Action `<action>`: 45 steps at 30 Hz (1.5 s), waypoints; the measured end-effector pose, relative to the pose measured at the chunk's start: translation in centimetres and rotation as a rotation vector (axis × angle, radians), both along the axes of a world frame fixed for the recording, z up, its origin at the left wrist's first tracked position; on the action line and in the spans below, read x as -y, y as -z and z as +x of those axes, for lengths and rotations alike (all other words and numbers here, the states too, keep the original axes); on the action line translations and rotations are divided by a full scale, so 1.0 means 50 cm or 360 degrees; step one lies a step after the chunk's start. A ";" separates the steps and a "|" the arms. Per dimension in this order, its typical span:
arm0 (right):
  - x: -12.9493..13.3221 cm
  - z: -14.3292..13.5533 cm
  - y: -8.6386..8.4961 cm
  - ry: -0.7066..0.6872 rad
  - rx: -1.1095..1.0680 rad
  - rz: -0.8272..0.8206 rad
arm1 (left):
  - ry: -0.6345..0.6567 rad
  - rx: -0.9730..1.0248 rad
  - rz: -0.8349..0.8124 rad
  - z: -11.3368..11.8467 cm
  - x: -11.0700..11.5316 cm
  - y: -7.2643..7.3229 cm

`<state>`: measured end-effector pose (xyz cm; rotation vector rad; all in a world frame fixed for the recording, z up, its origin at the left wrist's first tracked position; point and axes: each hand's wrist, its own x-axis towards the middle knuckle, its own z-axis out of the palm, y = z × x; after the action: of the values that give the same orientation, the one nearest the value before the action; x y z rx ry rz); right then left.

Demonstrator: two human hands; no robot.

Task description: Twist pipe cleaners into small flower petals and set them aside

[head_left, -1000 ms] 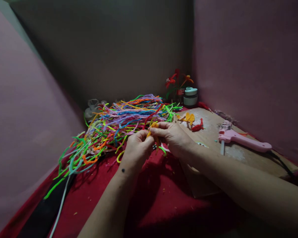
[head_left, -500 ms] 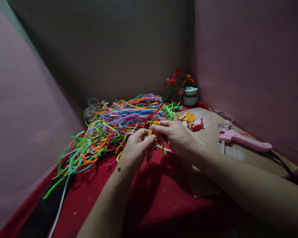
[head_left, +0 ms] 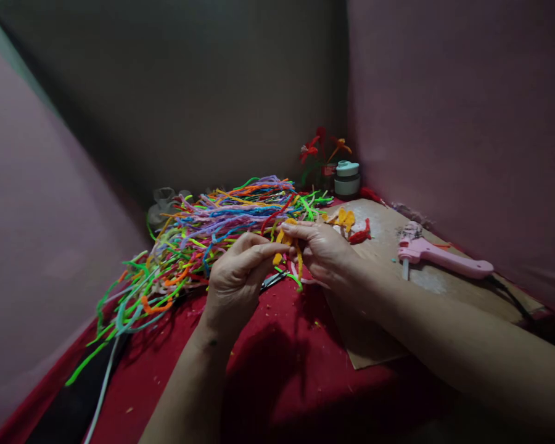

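Yellow-orange pipe cleaner is bent into loops between my two hands, above the red cloth. My right hand pinches its upper part between thumb and fingers, and one end hangs down below. My left hand is closed in a pinch at the left side of the piece, thumb and forefinger together on a lower bit of it. Just under the hands lie scissors, partly hidden by my left hand, and a bright green pipe cleaner end.
A big heap of colourful pipe cleaners spreads behind and left. On a board at right rest a pink glue gun, a yellow shaped piece and a red one. A pale green-lidded container and red flowers stand behind.
My left hand has turned and shifted left and slightly down along the yellow piece, uncovering the scissors. My right hand keeps its pinch. The whole view has shifted a little.
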<state>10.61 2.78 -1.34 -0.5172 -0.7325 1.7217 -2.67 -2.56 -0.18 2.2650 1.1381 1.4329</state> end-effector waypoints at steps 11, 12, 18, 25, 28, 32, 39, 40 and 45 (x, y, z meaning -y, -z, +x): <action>0.013 0.000 0.005 -0.0081 0.0262 0.0140 | -0.0044 -0.0073 -0.0008 -0.013 0.004 -0.008; 0.013 0.001 0.005 -0.0076 0.0272 0.0132 | -0.0078 -0.0199 0.0045 -0.013 0.003 -0.007; 0.018 0.001 0.007 0.0022 0.0426 0.0235 | -0.0323 -0.0771 0.0315 0.001 -0.002 0.003; 0.018 -0.001 0.021 0.0052 0.0675 0.0388 | -0.0615 -0.1091 0.0401 0.010 -0.002 0.021; 0.017 -0.001 0.024 0.0108 0.0762 0.0479 | -0.0711 -0.1229 0.0425 0.013 0.002 0.024; 0.015 -0.002 0.025 0.0117 0.0789 0.0483 | -0.0732 -0.1311 0.0409 0.020 0.007 0.030; 0.016 0.001 0.013 0.0062 0.0632 0.0286 | -0.0190 -0.0798 0.0388 0.024 0.002 0.026; 0.016 0.001 0.012 0.0063 0.0623 0.0277 | -0.0213 -0.0719 0.0395 0.023 0.001 0.025; 0.017 0.001 0.009 -0.0015 0.0520 0.0228 | -0.0457 -0.0168 0.0113 0.016 -0.005 0.026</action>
<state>10.65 1.93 -1.77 -0.7047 -1.0836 1.5959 -1.88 -2.29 -1.48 2.3234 1.5207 1.4877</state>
